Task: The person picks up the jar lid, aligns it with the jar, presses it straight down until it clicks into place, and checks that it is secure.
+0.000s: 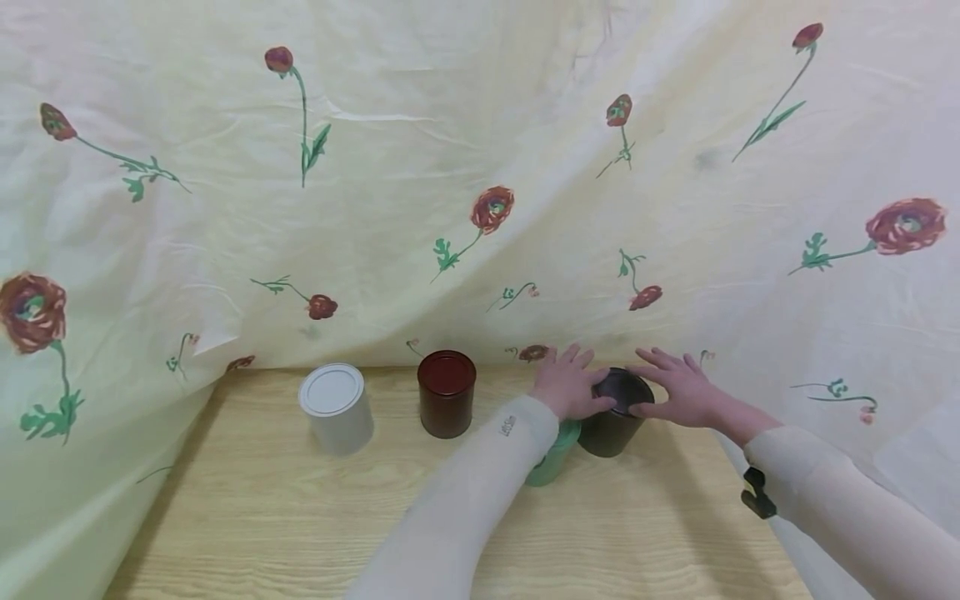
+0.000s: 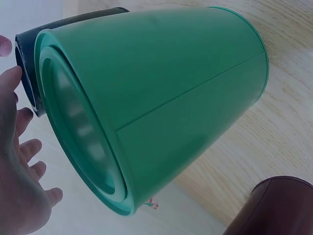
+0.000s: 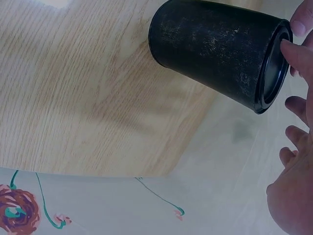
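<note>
A black tin point(image 1: 613, 417) with a black lid stands near the back of the wooden table point(image 1: 300, 517). My left hand point(image 1: 567, 382) rests against its left side, fingers straight and spread, thumb along the lid's rim. My right hand point(image 1: 677, 386) lies at its right side the same way, thumb on the rim. The right wrist view shows the black tin point(image 3: 210, 49) with a fingertip point(image 3: 289, 49) of the right hand point(image 3: 293, 191) touching the lid's edge. A green tin point(image 1: 553, 458) stands just under my left forearm and fills the left wrist view point(image 2: 156, 107), with the black tin point(image 2: 27, 68) behind it and the left hand point(image 2: 19, 171) spread.
A white tin point(image 1: 335, 410) and a dark red tin point(image 1: 447, 395) stand to the left on the table. A cream cloth with red flowers point(image 1: 480, 208) hangs behind and drapes past both table sides. The dark red tin point(image 2: 279, 205) also shows in the left wrist view.
</note>
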A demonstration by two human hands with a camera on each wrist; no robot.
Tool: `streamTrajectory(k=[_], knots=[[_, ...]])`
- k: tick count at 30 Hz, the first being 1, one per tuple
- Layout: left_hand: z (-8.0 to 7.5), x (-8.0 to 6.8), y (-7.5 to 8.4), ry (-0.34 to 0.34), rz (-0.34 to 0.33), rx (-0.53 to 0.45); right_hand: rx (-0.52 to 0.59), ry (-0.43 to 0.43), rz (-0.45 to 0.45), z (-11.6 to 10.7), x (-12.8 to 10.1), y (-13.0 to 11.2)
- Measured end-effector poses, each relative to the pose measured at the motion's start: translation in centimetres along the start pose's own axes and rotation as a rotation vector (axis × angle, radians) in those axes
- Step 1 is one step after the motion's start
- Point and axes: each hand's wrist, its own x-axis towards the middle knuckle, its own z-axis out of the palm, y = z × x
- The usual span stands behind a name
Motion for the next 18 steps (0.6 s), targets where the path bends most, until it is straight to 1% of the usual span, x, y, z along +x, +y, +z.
streamTrajectory(k=[3,6,11,18], knots=[[0.1,0.2,0.2,-0.01,-0.005,0.014,-0.033,0.021,-0.017,0.3,-0.3,0.4],[0.0,0.0,0.3,-0.003,-0.012,0.015,-0.084,0.035,-0.03,0.4,-0.6,0.5],[-0.1,-0.5,0.6,0.021,-0.021,0.002,-0.16,0.01,-0.01,0.5,-1.1,0.4],[-0.3,-0.8,0.9,0.021,-0.031,0.006,-0.174,0.017,-0.012,1.1,-1.3,0.8]])
